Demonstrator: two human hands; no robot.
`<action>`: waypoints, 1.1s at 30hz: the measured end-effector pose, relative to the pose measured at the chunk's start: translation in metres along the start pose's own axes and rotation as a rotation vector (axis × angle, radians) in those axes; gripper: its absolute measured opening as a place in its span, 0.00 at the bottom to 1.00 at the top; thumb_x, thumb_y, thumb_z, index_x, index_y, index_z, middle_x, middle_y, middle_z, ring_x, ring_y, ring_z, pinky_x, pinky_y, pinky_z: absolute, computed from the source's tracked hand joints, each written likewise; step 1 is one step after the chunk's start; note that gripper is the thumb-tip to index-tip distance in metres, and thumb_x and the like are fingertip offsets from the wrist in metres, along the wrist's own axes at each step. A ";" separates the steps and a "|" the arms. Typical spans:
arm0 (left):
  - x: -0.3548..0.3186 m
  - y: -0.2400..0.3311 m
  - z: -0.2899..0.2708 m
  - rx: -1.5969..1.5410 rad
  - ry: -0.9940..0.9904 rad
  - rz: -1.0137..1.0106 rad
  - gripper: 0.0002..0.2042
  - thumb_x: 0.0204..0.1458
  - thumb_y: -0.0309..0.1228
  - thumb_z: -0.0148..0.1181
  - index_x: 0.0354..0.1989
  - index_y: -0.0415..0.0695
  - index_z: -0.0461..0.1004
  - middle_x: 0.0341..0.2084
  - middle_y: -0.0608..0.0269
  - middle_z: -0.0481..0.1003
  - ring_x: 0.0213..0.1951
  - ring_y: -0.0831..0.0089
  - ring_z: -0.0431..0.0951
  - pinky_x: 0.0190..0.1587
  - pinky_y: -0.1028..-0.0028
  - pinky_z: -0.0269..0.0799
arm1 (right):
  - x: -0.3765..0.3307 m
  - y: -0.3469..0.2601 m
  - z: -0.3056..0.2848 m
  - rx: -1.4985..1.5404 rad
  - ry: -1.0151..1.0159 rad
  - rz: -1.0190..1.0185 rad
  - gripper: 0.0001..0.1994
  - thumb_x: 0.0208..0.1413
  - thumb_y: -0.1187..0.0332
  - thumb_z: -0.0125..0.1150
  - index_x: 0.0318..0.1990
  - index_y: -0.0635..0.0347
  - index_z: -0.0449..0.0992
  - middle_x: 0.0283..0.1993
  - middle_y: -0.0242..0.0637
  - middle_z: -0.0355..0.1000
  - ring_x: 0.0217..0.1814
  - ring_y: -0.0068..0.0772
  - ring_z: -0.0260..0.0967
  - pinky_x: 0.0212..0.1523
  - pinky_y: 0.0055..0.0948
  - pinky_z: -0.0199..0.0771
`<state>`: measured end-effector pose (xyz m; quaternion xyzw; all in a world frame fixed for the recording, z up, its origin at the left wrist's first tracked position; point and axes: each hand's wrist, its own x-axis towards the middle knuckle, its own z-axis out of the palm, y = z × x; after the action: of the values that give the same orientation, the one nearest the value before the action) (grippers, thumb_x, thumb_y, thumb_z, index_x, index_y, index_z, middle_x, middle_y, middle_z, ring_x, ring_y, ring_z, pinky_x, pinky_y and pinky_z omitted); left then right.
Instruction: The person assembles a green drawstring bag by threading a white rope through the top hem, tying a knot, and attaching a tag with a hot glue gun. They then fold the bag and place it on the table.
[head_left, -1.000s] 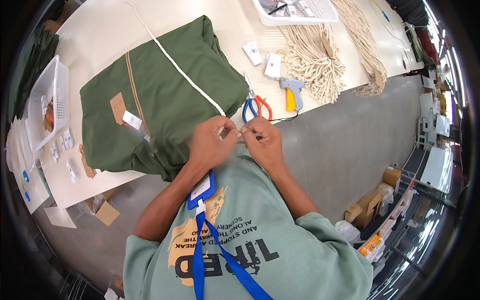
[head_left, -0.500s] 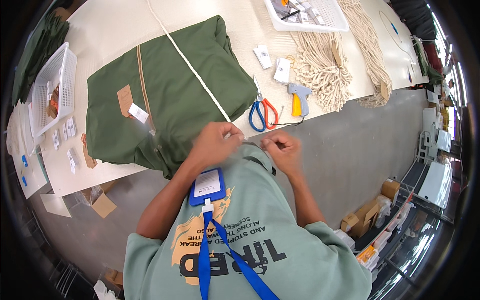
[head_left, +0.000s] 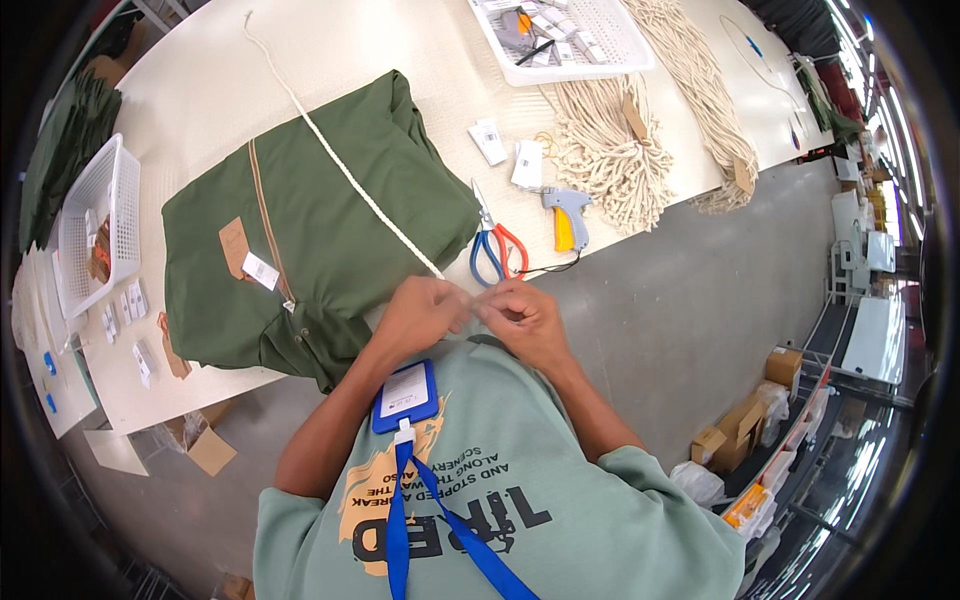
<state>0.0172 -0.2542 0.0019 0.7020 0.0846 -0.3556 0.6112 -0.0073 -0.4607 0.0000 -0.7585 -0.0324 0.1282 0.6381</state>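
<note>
A folded dark green bag [head_left: 330, 220] with a zip lies on the table, a brown tag and a white tag on its front. Across it runs a white cord [head_left: 345, 165], whose near end goes into the closed fingers of my left hand [head_left: 420, 312]. My right hand [head_left: 527, 322] is pinched just beside the left, fingertips almost meeting; what it pinches is too small to make out. Beyond my right hand lie scissors [head_left: 497, 250] with blue and red handles. A grey and yellow tagging gun [head_left: 568, 220] rests to their right.
Bundles of cream cords [head_left: 610, 150] hang over the table's right edge. A white basket [head_left: 560, 62] with labels stands at the back, another basket [head_left: 128, 215] at the left. Loose white tags [head_left: 527, 165] lie around. Boxes [head_left: 740, 430] sit on a rack at right.
My right hand has come leftward, up close to my left hand. The view has shifted, so the table things appear lower and farther left.
</note>
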 end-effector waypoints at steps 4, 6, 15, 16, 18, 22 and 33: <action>-0.002 0.005 -0.002 -0.119 0.022 -0.058 0.18 0.60 0.22 0.53 0.58 0.31 0.74 0.43 0.55 0.81 0.40 0.73 0.83 0.37 0.76 0.79 | -0.021 0.045 -0.048 -0.122 0.106 0.074 0.02 0.55 0.79 0.65 0.31 0.67 0.81 0.36 0.34 0.77 0.34 0.19 0.73 0.33 0.18 0.71; -0.007 0.007 -0.007 -0.237 -0.007 0.104 0.23 0.58 0.18 0.52 0.64 0.31 0.68 0.50 0.52 0.78 0.48 0.69 0.81 0.40 0.74 0.80 | -0.037 0.076 -0.086 -0.365 0.179 0.181 0.04 0.53 0.75 0.67 0.29 0.66 0.80 0.37 0.38 0.78 0.34 0.28 0.75 0.35 0.25 0.74; -0.038 0.027 -0.043 -0.419 0.253 0.201 0.20 0.59 0.17 0.50 0.61 0.33 0.70 0.51 0.49 0.80 0.53 0.67 0.83 0.34 0.79 0.77 | -0.051 0.076 -0.135 -0.761 0.629 0.192 0.09 0.57 0.70 0.65 0.29 0.65 0.74 0.30 0.42 0.76 0.31 0.31 0.75 0.36 0.31 0.75; -0.041 0.028 -0.043 -0.472 0.303 0.238 0.13 0.62 0.22 0.54 0.53 0.35 0.76 0.45 0.53 0.83 0.46 0.71 0.85 0.33 0.79 0.76 | -0.037 0.066 -0.122 -0.637 0.632 0.202 0.09 0.57 0.70 0.65 0.29 0.65 0.73 0.27 0.41 0.75 0.29 0.29 0.73 0.34 0.31 0.74; -0.046 0.029 -0.050 -0.384 0.361 0.162 0.11 0.63 0.26 0.57 0.50 0.36 0.77 0.44 0.53 0.83 0.42 0.73 0.85 0.32 0.79 0.76 | -0.011 0.049 -0.099 -0.312 0.611 0.141 0.10 0.58 0.70 0.64 0.28 0.65 0.72 0.23 0.37 0.73 0.26 0.24 0.71 0.31 0.30 0.72; -0.058 0.023 -0.053 -0.070 0.528 0.212 0.10 0.63 0.32 0.61 0.44 0.40 0.83 0.37 0.65 0.80 0.37 0.79 0.80 0.34 0.78 0.74 | 0.009 0.048 -0.091 -0.359 0.491 0.181 0.12 0.58 0.70 0.64 0.26 0.66 0.71 0.20 0.36 0.71 0.22 0.23 0.68 0.27 0.30 0.70; -0.068 0.013 -0.046 -0.171 0.554 0.366 0.13 0.66 0.28 0.53 0.53 0.39 0.80 0.36 0.65 0.83 0.39 0.80 0.77 0.47 0.77 0.69 | -0.042 0.155 -0.171 -1.181 0.495 0.191 0.12 0.54 0.65 0.65 0.28 0.68 0.80 0.24 0.49 0.76 0.27 0.53 0.74 0.35 0.43 0.74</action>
<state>-0.0071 -0.1933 0.0534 0.7217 0.1496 -0.0277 0.6753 -0.0252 -0.6621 -0.1186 -0.9885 0.1181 -0.0336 0.0880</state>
